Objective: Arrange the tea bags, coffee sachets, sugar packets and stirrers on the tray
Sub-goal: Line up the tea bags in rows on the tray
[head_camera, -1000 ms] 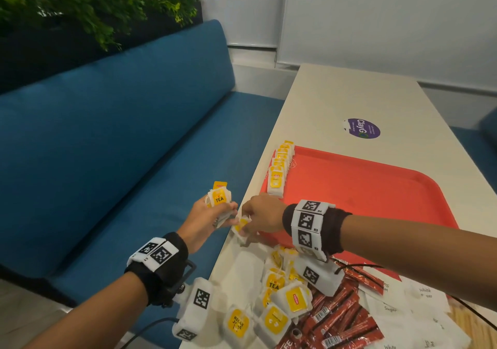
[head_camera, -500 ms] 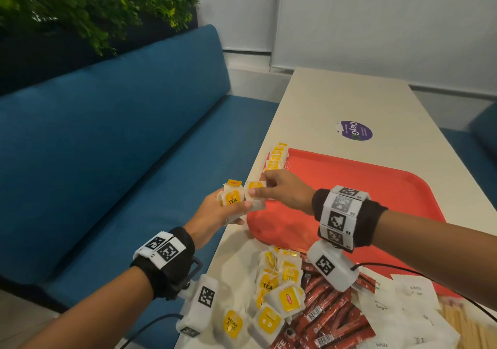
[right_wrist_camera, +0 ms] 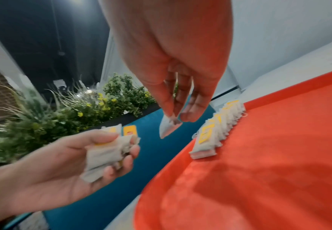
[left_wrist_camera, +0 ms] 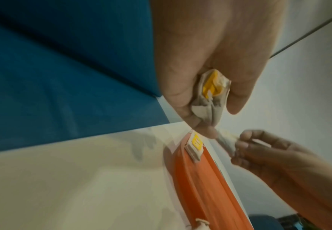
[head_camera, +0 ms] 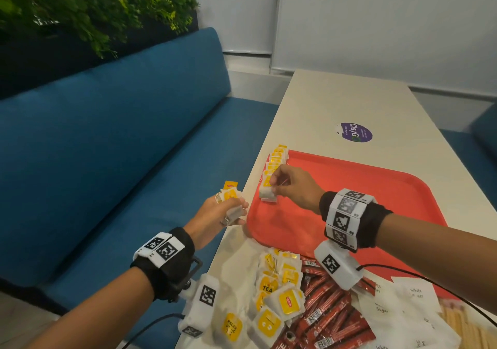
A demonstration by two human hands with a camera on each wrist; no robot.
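A red tray (head_camera: 349,200) lies on the table, with a row of yellow-labelled tea bags (head_camera: 277,157) standing along its left edge. My right hand (head_camera: 273,187) pinches one tea bag (right_wrist_camera: 167,127) by its top. The bag hangs from the fingertips just above the near end of the row (right_wrist_camera: 204,144). My left hand (head_camera: 238,210) hovers off the table's edge, left of the tray. It grips a bunch of tea bags (head_camera: 230,195), which the left wrist view shows squeezed in the fingers (left_wrist_camera: 212,93).
Near me on the table lie a loose pile of tea bags (head_camera: 277,295), red coffee sachets (head_camera: 330,319), white sugar packets (head_camera: 403,308) and wooden stirrers (head_camera: 462,327). A purple sticker (head_camera: 356,132) is beyond the tray. A blue sofa (head_camera: 107,160) runs along the left.
My right hand rose from the table edge to the left hand's bunch, took one tea bag and carried it forward to the row on the tray. The left hand stayed roughly in place.
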